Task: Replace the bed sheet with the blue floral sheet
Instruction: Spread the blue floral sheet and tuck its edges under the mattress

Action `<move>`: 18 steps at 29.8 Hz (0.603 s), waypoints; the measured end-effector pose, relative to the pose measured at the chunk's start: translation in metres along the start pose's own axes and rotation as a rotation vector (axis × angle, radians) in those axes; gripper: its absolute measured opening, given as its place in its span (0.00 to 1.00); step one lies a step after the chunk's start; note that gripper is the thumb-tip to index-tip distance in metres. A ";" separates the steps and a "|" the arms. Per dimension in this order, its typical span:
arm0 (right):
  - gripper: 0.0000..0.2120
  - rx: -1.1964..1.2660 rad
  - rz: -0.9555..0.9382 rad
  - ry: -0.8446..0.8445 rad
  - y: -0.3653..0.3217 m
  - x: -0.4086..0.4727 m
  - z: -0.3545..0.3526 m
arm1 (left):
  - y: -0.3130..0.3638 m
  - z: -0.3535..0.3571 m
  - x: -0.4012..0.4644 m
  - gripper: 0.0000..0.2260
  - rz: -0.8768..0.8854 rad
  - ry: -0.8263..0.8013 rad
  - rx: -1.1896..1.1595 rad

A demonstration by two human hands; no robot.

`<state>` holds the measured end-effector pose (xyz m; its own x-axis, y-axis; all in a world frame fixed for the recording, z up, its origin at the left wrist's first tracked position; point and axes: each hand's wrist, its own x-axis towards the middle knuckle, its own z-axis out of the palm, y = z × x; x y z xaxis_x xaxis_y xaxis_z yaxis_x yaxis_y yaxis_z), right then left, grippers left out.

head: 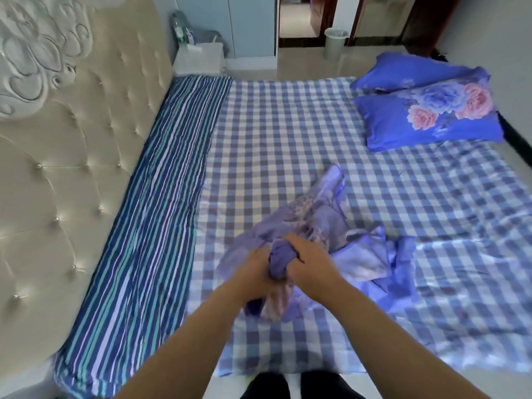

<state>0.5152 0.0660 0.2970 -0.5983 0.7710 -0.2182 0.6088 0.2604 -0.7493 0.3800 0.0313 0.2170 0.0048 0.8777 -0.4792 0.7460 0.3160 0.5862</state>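
Grip: both my hands clamped on one gathered bunch of the blue floral sheet (316, 226), left hand (253, 269) and right hand (308, 263) side by side, fingers curled round a twisted knot of cloth between them. Item: thin, soft, light fabric, limp, no stiffness; crumples and trails freely; it looks slightly slick, though motion blur makes the weave hard to judge. Location: heaped on the checked sheet (288, 125) near the bed's near edge, one tail lying toward the middle. Handling: I judge it best taken by a hem or corners, not the bunch, so it can open flat. Surroundings: striped cloth (161, 197) along the tufted headboard (72, 139); two floral pillows (426, 116) at the far corner.
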 end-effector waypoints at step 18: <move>0.15 -0.048 0.514 0.301 0.044 0.027 -0.022 | -0.027 -0.116 -0.062 0.36 0.060 0.184 -0.081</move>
<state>0.5371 0.1107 0.2717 -0.0509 0.9340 -0.3535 0.8086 -0.1693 -0.5635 0.2826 0.0100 0.3067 -0.0796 0.9445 -0.3187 0.6920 0.2825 0.6643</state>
